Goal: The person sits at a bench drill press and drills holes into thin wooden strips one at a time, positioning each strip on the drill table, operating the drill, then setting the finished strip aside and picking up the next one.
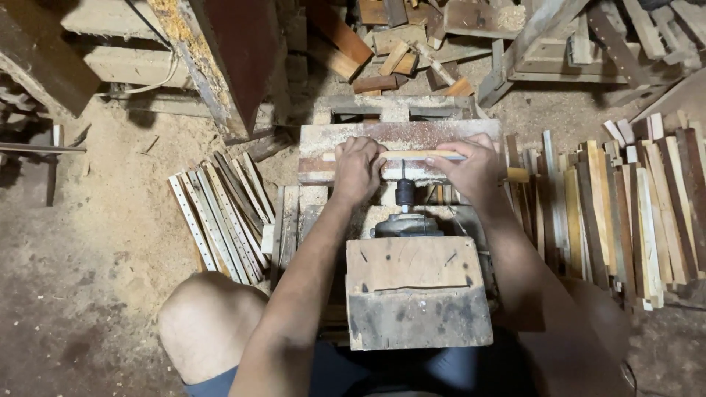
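A thin pale wooden strip (419, 155) lies crosswise on a worn wooden platform (331, 138) dusted with sawdust. My left hand (358, 169) presses down on the strip's left part. My right hand (471, 165) grips its right part. Between the two hands a drill chuck with a thin bit (404, 190) points at the strip from my side. The drill's motor (407, 225) sits behind it, partly covered by a wooden block (413, 288).
A pile of drilled pale strips (220, 213) lies on the floor at left. A large stack of mixed strips (625, 206) lies at right. Scrap wood (412, 44) and frames fill the far side. Sawdust covers the ground. My bare knee (209, 323) is at lower left.
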